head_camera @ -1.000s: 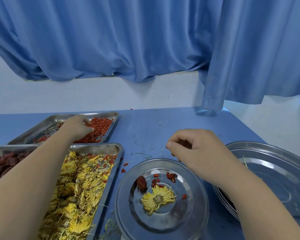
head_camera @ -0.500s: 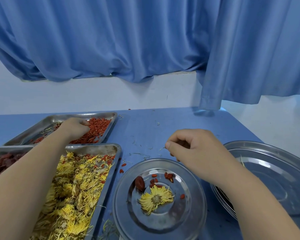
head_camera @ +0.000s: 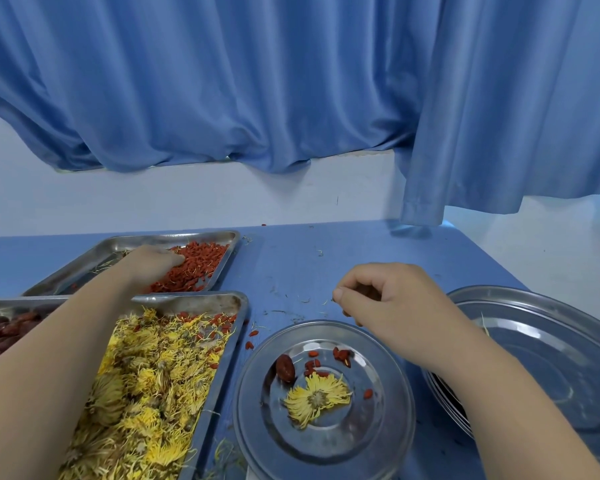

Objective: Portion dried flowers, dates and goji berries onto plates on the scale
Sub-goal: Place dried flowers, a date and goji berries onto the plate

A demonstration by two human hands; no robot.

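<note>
A round steel plate (head_camera: 257,427) sits near the front with one yellow dried flower (head_camera: 317,398), a dark red date (head_camera: 285,368) and a few goji berries (head_camera: 342,355) on it. My right hand (head_camera: 392,303) hovers just behind the plate's far rim, thumb pinched against curled fingers; a bit of red shows under them. My left hand (head_camera: 149,263) reaches into the far tray of goji berries (head_camera: 201,268), fingers curled into the pile. The tray of yellow dried flowers (head_camera: 146,375) lies under my left forearm, and the tray of dates (head_camera: 4,330) is at the far left.
A stack of larger steel plates (head_camera: 551,358) stands at the right, close to my right forearm. Stray goji berries (head_camera: 253,333) and flower bits lie on the blue table (head_camera: 291,265) between the trays and the plate. A blue curtain hangs behind.
Both hands have stayed almost where they were. My left hand's fingers have pushed slightly deeper into the goji berries; the plate's contents look the same.
</note>
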